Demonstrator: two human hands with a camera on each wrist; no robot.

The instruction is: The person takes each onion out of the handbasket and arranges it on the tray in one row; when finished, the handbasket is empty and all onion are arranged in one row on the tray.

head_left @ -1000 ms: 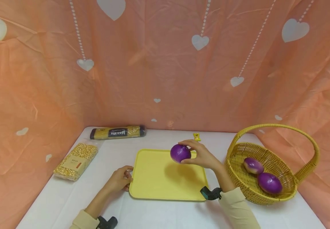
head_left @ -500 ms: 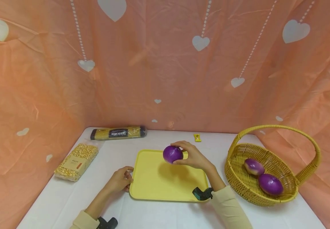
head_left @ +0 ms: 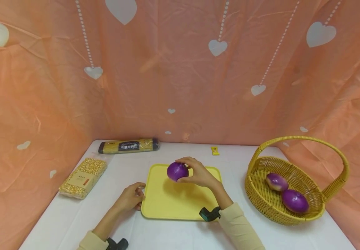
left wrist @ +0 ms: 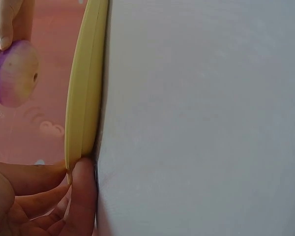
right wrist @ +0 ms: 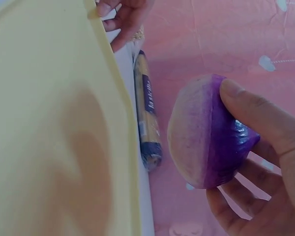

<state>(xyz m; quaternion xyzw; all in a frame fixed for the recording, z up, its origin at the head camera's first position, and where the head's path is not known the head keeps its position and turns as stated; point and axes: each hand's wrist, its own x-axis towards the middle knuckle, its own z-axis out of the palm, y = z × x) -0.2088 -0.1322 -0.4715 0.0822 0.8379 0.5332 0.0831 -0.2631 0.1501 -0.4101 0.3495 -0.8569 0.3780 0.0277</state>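
Observation:
My right hand (head_left: 197,175) holds a purple-and-white turnip (head_left: 177,172) between thumb and fingers, above the yellow tray (head_left: 180,205). In the right wrist view, the turnip (right wrist: 196,132) shows a pale half and a glossy purple half with a pointed tip; the palm behind it is partly hidden. My left hand (head_left: 131,197) pinches the tray's left rim. Up close in the left wrist view, thumb and fingers clasp the corner of the tray (left wrist: 86,83). Across the tray, the turnip (left wrist: 17,76) hangs from the right hand, apart from the surface.
At right stands a wicker basket (head_left: 259,205) with a tall handle; a purple-and-cream turnip (head_left: 276,182) and a purple one (head_left: 294,201) lie inside. A spaghetti pack (head_left: 129,146), a bag of corn kernels (head_left: 83,177) and a small yellow packet (head_left: 215,150) lie around the tray.
My right hand has carried the turnip leftward over the tray and slightly nearer to me. The left hand stays at the tray's rim, and the basket's contents are unchanged.

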